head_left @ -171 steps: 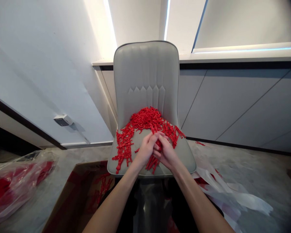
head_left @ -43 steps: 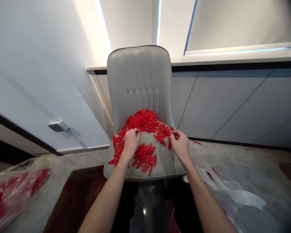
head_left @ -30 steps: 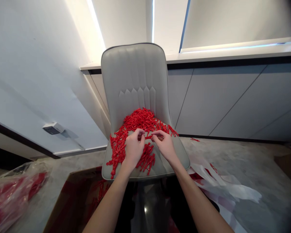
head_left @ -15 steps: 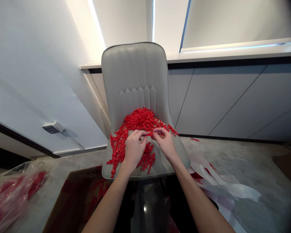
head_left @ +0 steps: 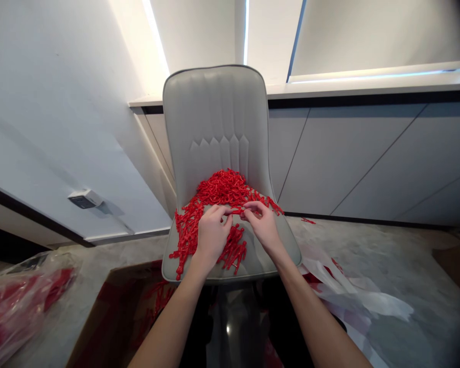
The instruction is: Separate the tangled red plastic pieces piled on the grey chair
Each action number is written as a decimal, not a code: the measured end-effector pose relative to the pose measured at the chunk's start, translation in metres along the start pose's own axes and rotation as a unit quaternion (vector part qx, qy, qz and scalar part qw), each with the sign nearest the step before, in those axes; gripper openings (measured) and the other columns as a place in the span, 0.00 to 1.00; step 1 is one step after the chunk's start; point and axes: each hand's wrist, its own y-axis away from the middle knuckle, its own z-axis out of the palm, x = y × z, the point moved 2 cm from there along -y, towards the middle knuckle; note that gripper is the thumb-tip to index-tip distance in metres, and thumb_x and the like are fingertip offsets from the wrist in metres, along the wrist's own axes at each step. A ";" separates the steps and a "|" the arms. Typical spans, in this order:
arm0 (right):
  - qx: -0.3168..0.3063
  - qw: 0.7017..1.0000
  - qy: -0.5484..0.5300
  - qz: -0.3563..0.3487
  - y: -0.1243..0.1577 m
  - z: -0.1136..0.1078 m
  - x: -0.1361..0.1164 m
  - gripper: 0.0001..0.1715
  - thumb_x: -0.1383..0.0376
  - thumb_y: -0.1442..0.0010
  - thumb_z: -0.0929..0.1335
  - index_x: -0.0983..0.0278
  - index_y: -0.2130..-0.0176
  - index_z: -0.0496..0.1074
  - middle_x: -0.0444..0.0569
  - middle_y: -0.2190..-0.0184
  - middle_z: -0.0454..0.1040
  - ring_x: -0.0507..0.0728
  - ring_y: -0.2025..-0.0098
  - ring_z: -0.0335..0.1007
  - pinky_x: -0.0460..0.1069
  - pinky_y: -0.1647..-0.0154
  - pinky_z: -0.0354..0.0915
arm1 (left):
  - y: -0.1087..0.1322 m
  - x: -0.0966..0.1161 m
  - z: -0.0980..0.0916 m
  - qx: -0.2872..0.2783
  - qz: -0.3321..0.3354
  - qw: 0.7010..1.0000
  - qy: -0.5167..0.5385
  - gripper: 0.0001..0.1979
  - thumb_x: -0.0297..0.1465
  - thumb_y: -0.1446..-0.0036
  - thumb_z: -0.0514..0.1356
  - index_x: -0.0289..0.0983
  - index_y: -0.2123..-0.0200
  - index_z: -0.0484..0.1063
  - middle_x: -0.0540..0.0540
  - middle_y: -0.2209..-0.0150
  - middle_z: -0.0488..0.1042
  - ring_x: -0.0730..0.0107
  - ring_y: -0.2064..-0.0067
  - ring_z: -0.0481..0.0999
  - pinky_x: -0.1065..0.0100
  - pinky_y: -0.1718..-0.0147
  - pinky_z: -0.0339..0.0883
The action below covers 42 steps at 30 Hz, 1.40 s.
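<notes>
Left hand [head_left: 213, 230] and right hand [head_left: 261, 223] pinch small red figure [head_left: 236, 211] at opposite ends, over chair seat [head_left: 270, 258], between rear heap [head_left: 222, 187] and front cluster [head_left: 233, 248]. Best done with light, even grip, figure kept level, unbent.

Light is let in through bright gaps [head_left: 246, 30] above; the top right corner is darkened, edges are stretched.

2 hands [head_left: 213, 229] [head_left: 262, 226], 1 chair [head_left: 215, 110], 1 box [head_left: 103, 301], red figures [head_left: 222, 188] perhaps over 50
</notes>
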 end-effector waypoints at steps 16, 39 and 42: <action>-0.013 1.000 0.014 -0.008 0.002 0.000 -0.003 0.13 0.59 0.47 0.71 0.62 0.61 0.72 0.46 0.67 0.76 0.56 0.66 0.77 0.53 0.57 0.74 | 0.001 0.002 -0.002 -0.018 0.004 1.000 -0.010 0.07 0.23 0.40 0.61 0.40 0.64 0.77 0.49 0.62 0.78 0.68 0.61 0.77 0.67 0.57 0.70; -0.035 0.998 0.038 -0.018 0.003 0.000 -0.006 0.11 0.62 0.46 0.70 0.64 0.63 0.78 0.50 0.62 0.80 0.57 0.63 0.78 0.53 0.55 0.74 | -0.001 -0.003 -0.002 -0.038 0.016 0.999 -0.029 0.06 0.25 0.41 0.61 0.40 0.64 0.77 0.47 0.60 0.72 0.66 0.58 0.74 0.65 0.55 0.69; -0.040 0.998 0.040 -0.018 0.002 0.000 -0.003 0.11 0.62 0.46 0.70 0.64 0.63 0.78 0.50 0.63 0.80 0.57 0.63 0.78 0.54 0.55 0.74 | 0.000 -0.003 -0.002 -0.032 0.017 0.999 -0.016 0.06 0.27 0.40 0.61 0.40 0.61 0.77 0.46 0.60 0.72 0.65 0.57 0.74 0.64 0.53 0.70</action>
